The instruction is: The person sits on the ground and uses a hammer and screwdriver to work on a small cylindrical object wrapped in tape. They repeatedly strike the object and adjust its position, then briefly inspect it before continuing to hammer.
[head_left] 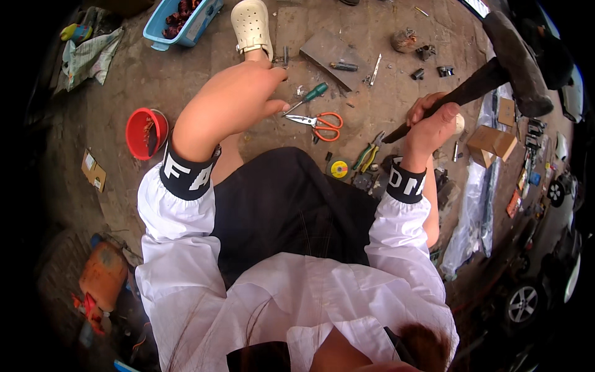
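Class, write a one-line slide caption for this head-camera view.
Right hand raises a hammer while left hand pinches something small above orange-handled scissors.

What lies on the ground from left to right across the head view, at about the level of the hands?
Red bowl → left hand → green-handled screwdriver → orange-handled scissors → right hand gripping the hammer → cardboard box.

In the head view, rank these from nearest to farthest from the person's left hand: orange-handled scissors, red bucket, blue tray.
From the left hand:
1. Orange-handled scissors, just to its right on the ground.
2. Red bucket, off to its left.
3. Blue tray, far up at the top edge.
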Demonstrator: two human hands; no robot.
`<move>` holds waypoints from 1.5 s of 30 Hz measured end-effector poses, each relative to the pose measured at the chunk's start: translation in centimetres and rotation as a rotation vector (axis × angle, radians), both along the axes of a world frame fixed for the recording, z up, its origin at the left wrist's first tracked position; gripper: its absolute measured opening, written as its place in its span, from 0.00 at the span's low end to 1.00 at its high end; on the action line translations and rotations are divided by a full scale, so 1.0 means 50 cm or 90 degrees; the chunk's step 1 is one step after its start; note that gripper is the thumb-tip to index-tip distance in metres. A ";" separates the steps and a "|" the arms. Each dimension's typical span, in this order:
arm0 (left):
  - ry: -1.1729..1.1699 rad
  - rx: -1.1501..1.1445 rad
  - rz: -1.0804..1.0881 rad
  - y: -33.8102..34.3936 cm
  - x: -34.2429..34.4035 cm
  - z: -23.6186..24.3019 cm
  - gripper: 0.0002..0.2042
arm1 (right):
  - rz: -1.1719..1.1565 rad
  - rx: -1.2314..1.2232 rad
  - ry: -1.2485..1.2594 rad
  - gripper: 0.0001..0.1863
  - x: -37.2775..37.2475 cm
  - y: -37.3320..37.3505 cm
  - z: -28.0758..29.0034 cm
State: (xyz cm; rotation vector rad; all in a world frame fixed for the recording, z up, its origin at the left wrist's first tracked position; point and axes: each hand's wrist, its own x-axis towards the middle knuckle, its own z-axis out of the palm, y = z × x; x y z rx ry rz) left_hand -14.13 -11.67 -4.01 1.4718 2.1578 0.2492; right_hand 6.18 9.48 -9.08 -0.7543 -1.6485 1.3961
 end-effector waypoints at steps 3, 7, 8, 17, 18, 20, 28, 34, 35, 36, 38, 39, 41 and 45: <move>-0.010 0.011 0.019 -0.003 0.001 0.020 0.21 | -0.052 0.010 0.034 0.31 -0.037 -0.026 -0.092; 0.017 0.079 0.001 0.022 0.000 0.009 0.16 | -0.074 -0.069 -0.371 0.31 0.032 -0.070 -0.499; 0.039 0.106 0.002 0.022 -0.003 0.004 0.15 | -0.041 -0.049 -0.495 0.31 0.013 -0.077 -0.514; 0.013 0.050 -0.001 0.032 -0.013 -0.007 0.15 | -0.089 -0.232 -0.536 0.36 0.034 -0.051 -0.564; 0.027 0.056 -0.009 0.033 -0.012 -0.012 0.14 | -0.086 -0.265 -0.529 0.37 0.036 -0.049 -0.571; 0.052 0.066 -0.025 0.048 -0.016 -0.047 0.14 | -0.087 -0.304 -0.508 0.37 0.044 -0.041 -0.570; -0.007 -0.140 -0.172 0.165 -0.062 -0.471 0.15 | -0.046 -0.315 -0.510 0.37 0.025 -0.044 -0.546; 0.040 0.164 0.232 0.197 0.053 -0.683 0.20 | -0.055 -0.337 -0.533 0.36 0.046 -0.038 -0.541; 0.058 0.176 0.244 0.191 0.066 -0.699 0.21 | -0.048 -0.332 -0.535 0.36 0.052 -0.044 -0.546; 0.081 0.195 0.256 0.193 0.068 -0.712 0.22 | -0.042 -0.322 -0.531 0.36 0.037 -0.043 -0.535; 0.118 0.191 0.248 0.203 0.061 -0.731 0.20 | -0.048 -0.289 -0.531 0.35 0.031 -0.055 -0.520; 0.135 0.193 0.223 0.209 0.051 -0.738 0.20 | -0.050 -0.294 -0.525 0.35 0.030 -0.057 -0.522; 0.143 0.155 0.151 0.214 0.027 -0.742 0.17 | -0.052 -0.305 -0.509 0.36 0.029 -0.058 -0.531; 0.148 0.213 0.040 0.201 0.006 -0.723 0.16 | -0.062 -0.364 -0.483 0.36 0.038 -0.052 -0.552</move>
